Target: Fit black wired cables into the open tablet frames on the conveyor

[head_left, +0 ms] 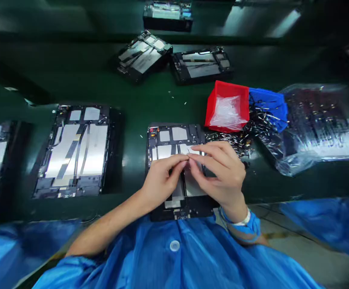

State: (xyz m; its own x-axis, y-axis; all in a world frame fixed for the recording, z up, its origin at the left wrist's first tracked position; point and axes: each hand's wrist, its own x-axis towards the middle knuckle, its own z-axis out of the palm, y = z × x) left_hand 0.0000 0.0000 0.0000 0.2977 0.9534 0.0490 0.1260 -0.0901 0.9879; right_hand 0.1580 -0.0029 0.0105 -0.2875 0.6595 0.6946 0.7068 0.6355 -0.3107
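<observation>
Directly before me lies an opened tablet (pixel 195 186), its silver battery plates and dark flat cables exposed. Over its middle, my left hand (pixel 160 178) pinches with thumb and forefinger. My right hand (pixel 222 174) meets it there, thumb and forefinger also closed in a pinch, the other fingers loosely bent. Whatever sits between the fingertips is too small and covered to name. Part of the tablet's upper half is hidden by the hands. A blue band (pixel 252 226) circles my right wrist.
Right of the tablet stand a red bin (pixel 227 106) with clear plastic inside and a blue bin (pixel 270 106). Small dark strips (pixel 261 120) spill around them. A clear plastic bag (pixel 321 120) lies farther right. Another opened tablet (pixel 78 152) rests left; several more lie around.
</observation>
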